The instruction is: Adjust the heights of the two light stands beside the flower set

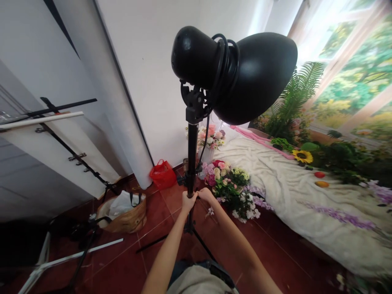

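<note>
A black studio lamp (245, 69) with a wide reflector sits on top of a black light stand pole (192, 151), its cable coiled round the lamp's neck. My left hand (188, 201) is wrapped round the pole low down. My right hand (206, 194) is closed against the pole beside it, at what looks like a clamp. The stand's tripod legs (202, 243) spread on the red tiled floor below my hands.
Bouquets of artificial flowers (231, 181) lie just right of the stand. A cream blanket (306, 192) with plants and fruit stretches right. A red bag (163, 173), a tan bag (125, 212), a white paper roll (122, 94) and another stand (61, 261) are left.
</note>
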Motion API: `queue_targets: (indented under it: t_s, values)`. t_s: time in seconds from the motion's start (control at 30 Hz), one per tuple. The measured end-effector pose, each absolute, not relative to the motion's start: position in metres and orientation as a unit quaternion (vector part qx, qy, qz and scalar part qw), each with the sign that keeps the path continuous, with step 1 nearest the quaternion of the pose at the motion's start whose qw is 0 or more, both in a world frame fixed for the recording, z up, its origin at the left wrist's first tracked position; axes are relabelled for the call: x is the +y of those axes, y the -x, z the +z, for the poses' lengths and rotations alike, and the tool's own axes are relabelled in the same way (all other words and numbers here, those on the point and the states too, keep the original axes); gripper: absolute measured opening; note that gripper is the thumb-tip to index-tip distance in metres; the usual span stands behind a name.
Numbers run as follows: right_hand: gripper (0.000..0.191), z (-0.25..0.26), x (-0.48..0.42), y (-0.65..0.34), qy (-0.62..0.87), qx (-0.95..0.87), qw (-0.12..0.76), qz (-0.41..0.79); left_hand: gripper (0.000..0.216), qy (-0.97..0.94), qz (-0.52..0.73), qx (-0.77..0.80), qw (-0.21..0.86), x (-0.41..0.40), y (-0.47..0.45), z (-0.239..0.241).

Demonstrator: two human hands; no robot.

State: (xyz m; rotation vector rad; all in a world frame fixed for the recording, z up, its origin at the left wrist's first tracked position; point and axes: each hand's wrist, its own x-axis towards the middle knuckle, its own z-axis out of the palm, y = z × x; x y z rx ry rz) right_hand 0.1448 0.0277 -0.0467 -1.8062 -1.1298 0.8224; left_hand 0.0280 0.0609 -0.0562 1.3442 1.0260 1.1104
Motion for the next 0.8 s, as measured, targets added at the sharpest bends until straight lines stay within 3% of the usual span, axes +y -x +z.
queue_targets:
  t_s: [0.1,0.33,0.57,0.8]
  values:
    - [0.032,-0.050,0.027,-0.143,0.703,-0.469,0.428,0.321,0.025,-0.560,0.463,0.428,0.537,0.061,-0.028,-0.055]
    - [0.038,-0.081,-0.005,-0.135,0.595,-0.515,0.553,0.276,0.026,-0.561,0.478,0.425,0.525,0.060,-0.026,-0.051]
    - [0.043,-0.095,-0.011,-0.128,0.570,-0.486,0.569,0.339,0.028,-0.558,0.476,0.426,0.530,0.059,-0.027,-0.048]
    - [0.035,-0.095,-0.001,-0.136,0.593,-0.499,0.552,0.309,0.024,-0.571,0.472,0.435,0.512,0.061,-0.027,-0.053]
